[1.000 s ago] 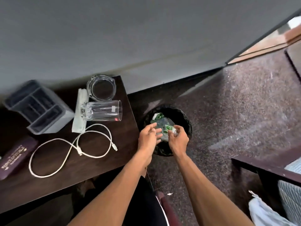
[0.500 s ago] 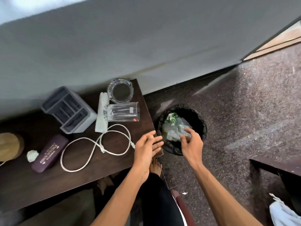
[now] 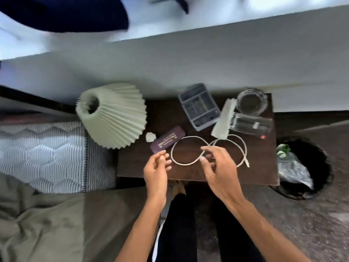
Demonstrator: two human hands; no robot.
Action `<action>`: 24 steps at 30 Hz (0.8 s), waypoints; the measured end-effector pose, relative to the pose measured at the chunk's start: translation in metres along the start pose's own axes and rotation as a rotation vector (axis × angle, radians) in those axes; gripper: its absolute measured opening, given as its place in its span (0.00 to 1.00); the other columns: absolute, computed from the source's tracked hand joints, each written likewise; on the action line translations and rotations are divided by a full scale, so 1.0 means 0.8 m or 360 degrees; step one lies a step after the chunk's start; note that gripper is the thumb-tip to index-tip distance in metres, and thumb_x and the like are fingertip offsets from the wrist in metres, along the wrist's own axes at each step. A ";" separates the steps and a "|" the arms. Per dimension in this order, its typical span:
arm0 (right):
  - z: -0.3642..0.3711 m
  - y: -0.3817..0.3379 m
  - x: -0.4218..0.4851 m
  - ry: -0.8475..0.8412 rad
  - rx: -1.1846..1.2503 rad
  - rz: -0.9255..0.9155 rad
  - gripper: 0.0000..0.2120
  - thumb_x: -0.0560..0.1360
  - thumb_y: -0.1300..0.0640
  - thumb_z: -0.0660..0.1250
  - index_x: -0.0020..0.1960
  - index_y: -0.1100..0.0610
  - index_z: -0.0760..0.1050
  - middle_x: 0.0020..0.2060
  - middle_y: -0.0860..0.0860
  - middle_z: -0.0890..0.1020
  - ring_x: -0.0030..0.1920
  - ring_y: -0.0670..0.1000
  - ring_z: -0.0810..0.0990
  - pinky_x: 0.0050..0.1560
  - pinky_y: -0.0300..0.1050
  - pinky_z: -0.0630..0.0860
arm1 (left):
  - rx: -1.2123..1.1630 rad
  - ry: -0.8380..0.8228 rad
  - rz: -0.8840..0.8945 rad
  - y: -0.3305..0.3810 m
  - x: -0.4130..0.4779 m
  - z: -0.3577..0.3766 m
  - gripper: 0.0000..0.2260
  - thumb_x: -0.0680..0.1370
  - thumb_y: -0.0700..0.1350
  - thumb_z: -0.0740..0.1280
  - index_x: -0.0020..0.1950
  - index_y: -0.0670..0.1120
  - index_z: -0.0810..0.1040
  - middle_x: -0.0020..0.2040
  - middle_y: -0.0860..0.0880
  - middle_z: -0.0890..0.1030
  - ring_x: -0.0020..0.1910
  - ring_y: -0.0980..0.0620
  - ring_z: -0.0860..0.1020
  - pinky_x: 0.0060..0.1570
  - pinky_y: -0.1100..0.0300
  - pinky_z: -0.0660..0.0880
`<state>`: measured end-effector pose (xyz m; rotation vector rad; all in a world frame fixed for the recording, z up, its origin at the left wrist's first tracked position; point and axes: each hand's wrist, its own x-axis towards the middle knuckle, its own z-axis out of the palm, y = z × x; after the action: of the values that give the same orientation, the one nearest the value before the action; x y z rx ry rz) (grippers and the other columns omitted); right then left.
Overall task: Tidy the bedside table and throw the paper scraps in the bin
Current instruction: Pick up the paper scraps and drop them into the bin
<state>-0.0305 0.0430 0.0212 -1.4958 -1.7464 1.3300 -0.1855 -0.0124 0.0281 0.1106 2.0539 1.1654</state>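
The dark wooden bedside table (image 3: pixel 260 167) carries a looped white cable (image 3: pixel 190 163), a purple case (image 3: pixel 168 141), a crumpled white paper scrap (image 3: pixel 150 137), a grey divided organiser (image 3: pixel 199 108), a folded white paper (image 3: pixel 223 121), a glass tumbler on its side (image 3: pixel 251 124) and a glass ashtray (image 3: pixel 252 101). My left hand (image 3: pixel 156 171) hovers open over the table's front edge, left of the cable. My right hand (image 3: pixel 219 167) hangs open just above the cable's crossing. The black bin (image 3: pixel 321 167) on the floor to the right holds crumpled plastic and green-white scraps.
A pleated pale lamp shade (image 3: pixel 113 114) stands at the table's left end. A bed with a striped mattress (image 3: pixel 47 154) and an olive blanket (image 3: pixel 37 224) lies to the left. A grey wall runs behind the table. My legs are below the table's front edge.
Both hands left the bin and came back over the table to the cable. The scraps they held now lie in the bin. The view swung left, showing the lamp and bed.
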 end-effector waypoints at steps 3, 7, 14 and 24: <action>0.065 -0.033 0.020 -0.0217 -0.0035 -0.0074 0.14 0.78 0.62 0.69 0.63 0.57 0.77 0.53 0.50 0.78 0.47 0.42 0.78 0.46 0.25 0.72 | 0.0027 0.0128 0.0009 -0.009 0.039 -0.043 0.11 0.83 0.38 0.61 0.52 0.50 0.80 0.52 0.47 0.83 0.45 0.53 0.82 0.46 0.60 0.79; 0.142 -0.053 0.056 -0.0334 -0.0279 -0.0121 0.14 0.77 0.61 0.69 0.62 0.61 0.77 0.53 0.56 0.80 0.52 0.55 0.79 0.57 0.49 0.76 | 0.0010 0.0211 -0.0064 -0.026 0.086 -0.065 0.09 0.82 0.38 0.62 0.54 0.48 0.80 0.53 0.45 0.83 0.47 0.53 0.82 0.47 0.59 0.79; 0.221 -0.057 0.109 -0.0324 -0.0958 -0.0017 0.15 0.79 0.56 0.64 0.64 0.55 0.75 0.59 0.54 0.78 0.61 0.59 0.71 0.57 0.58 0.66 | -0.0026 0.0259 -0.0160 -0.036 0.156 -0.057 0.16 0.76 0.34 0.62 0.42 0.55 0.80 0.45 0.52 0.84 0.50 0.49 0.83 0.60 0.46 0.79; 0.259 -0.044 0.135 -0.0348 -0.1375 0.0045 0.10 0.74 0.60 0.65 0.55 0.56 0.79 0.53 0.54 0.81 0.62 0.61 0.68 0.51 0.56 0.61 | -0.0158 0.0109 -0.0255 -0.056 0.200 -0.045 0.18 0.72 0.45 0.66 0.62 0.48 0.79 0.56 0.47 0.84 0.55 0.47 0.83 0.56 0.45 0.81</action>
<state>-0.2517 0.0722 -0.0573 -1.8322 -2.6495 0.7745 -0.3095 0.0030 -0.0866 -0.1416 2.0189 1.1827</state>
